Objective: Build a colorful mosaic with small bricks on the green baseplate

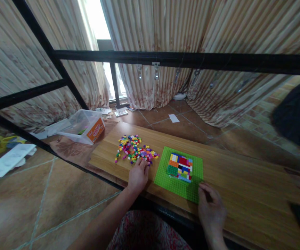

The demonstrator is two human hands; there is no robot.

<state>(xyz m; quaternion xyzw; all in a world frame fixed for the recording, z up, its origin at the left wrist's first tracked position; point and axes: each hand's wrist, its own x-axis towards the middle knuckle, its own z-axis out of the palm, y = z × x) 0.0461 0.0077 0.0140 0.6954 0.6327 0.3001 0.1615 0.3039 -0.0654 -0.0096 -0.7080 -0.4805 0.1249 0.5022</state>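
Note:
On the wooden board lies a green baseplate (pixel 162 177) carrying a block of multicoloured toy bricks (pixel 179 166) built up near its middle. Left of the plate spreads a loose pile of small toy bricks (pixel 131 146) in many colours. My left hand (pixel 138 175) rests at the near edge of that pile, fingers bent and together; what its fingertips hold, if anything, is hidden. Beside the plate's near right edge is my right hand (pixel 212 206), thumb and fingers curled into a pinch. Anything between them is too small to make out.
A clear plastic box (pixel 79 126) with an orange label stands beyond the left end of the wooden board (pixel 243 180). Black metal bars (pixel 181 57) cross in front of the curtains (pixel 160 31). Papers (pixel 173 118) lie on the tiled floor.

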